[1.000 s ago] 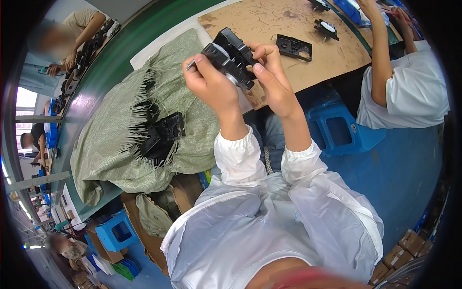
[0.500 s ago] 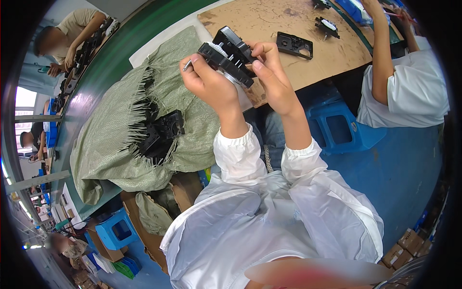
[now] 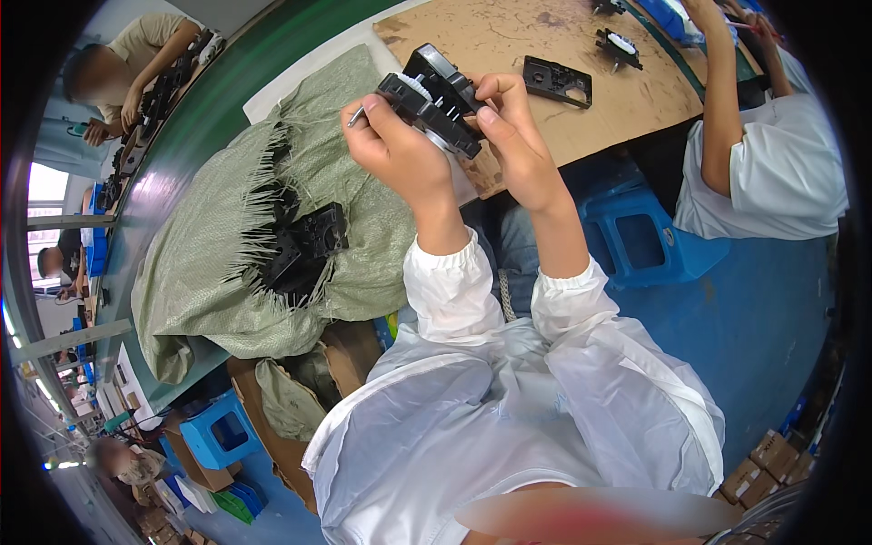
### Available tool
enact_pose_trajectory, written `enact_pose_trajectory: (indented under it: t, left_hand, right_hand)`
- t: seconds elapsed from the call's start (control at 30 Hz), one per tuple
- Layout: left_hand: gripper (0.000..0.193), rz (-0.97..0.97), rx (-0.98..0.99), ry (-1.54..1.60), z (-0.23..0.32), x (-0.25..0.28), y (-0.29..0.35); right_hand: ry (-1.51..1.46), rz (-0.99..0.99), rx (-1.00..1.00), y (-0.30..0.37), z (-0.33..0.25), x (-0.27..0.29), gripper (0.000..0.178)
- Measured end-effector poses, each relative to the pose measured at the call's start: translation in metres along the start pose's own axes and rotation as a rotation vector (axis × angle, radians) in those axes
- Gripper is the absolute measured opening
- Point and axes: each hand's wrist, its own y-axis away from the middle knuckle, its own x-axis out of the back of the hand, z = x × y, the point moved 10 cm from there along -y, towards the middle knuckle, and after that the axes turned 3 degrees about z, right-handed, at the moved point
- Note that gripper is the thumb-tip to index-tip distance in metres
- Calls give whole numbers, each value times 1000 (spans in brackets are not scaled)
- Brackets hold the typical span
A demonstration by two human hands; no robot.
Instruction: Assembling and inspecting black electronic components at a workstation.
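My left hand [image 3: 404, 163] is closed round a black plastic gear mechanism [image 3: 434, 116] with a white toothed wheel, held tilted above the table's near edge. A thin metal pin [image 3: 355, 116] sticks out beside my left thumb and fingers. My right hand [image 3: 520, 141] grips a black plastic housing [image 3: 445, 76] by its near end, thumb and fingers pinching it. The housing stands at an angle against the mechanism, with a gap between them at the far end. My fingers hide where the two parts meet on the right.
On the brown cardboard sheet [image 3: 472, 36] lie a black frame [image 3: 558, 83] and another gear mechanism [image 3: 619, 47]. To the left, a torn green woven sack [image 3: 204, 245] holds black plastic parts [image 3: 313, 234]. A co-worker's arm [image 3: 722, 109] and a blue stool [image 3: 645, 241] are on the right.
Both hands have shifted very slightly, and the housing and mechanism have tipped a little upward and away. The grip on each part is unchanged.
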Motion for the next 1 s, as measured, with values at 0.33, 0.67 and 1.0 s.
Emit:
enact_pose_trajectory:
  t: [0.33, 0.67, 1.0]
  left_hand:
    - [20, -39, 17, -35, -3, -2, 0]
    - [20, -33, 63, 5, -7, 0, -2]
    - [19, -79, 96, 5, -15, -9, -1]
  right_hand:
    - [157, -5, 63, 2, -1, 5, 26]
    - [182, -40, 133, 2, -3, -2, 25]
    - [279, -96, 226, 3, -9, -3, 29]
